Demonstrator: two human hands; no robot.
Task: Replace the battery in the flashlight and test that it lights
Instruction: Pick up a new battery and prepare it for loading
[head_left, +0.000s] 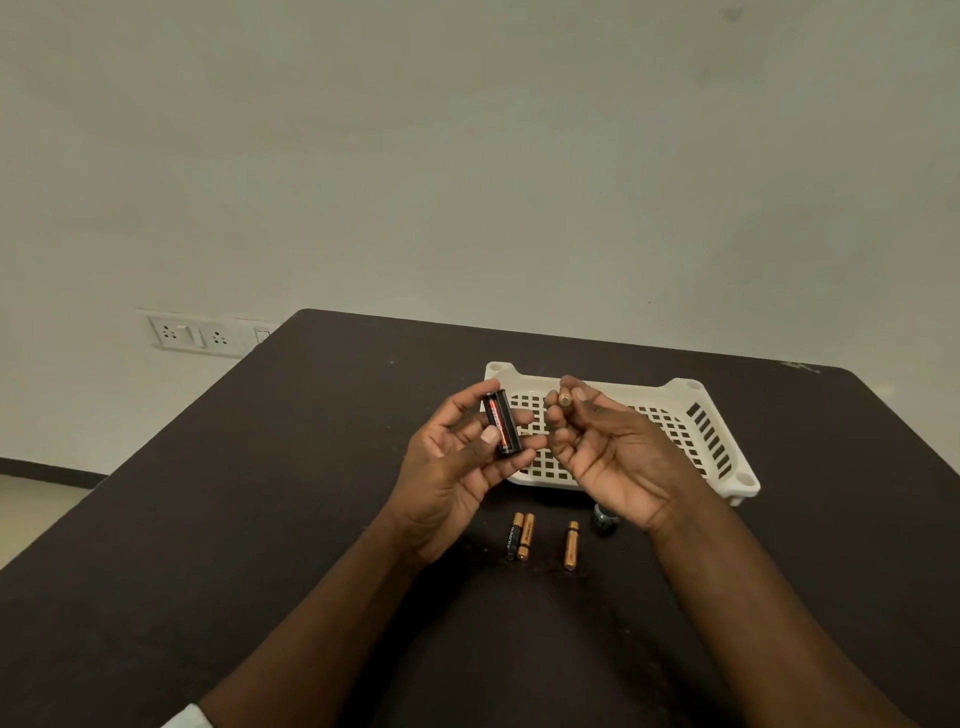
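Both hands are raised above a dark table (270, 519), in front of a cream perforated basket (691, 410) which serves here as the reference point. The left hand (457, 467) sits just left of the basket's near left corner and holds a black battery holder (501, 423) upright; the thumb lies across the holder's front and the fingers are curled behind it, clamped on it. A red-and-black cell is seated in the holder's visible slot. The right hand (618, 457) is over the basket's left half, its thumb and fingertips closed together on a small copper-topped battery (564, 399), end pointing at the camera; the remaining fingers are loosely curled. The two hands are near each other but not touching. On the table in front of the basket lie three further batteries: a pair (520, 536) side by side and touching, and a single battery (571, 545) a little to their right, apart from them. A small dark cylindrical metal part (604, 519), partly hidden by the right wrist, stands just in front of the basket; what it is cannot be told. The flashlight body cannot be identified in this view. Wall sockets (195, 335) are mounted beyond the table's far left edge.
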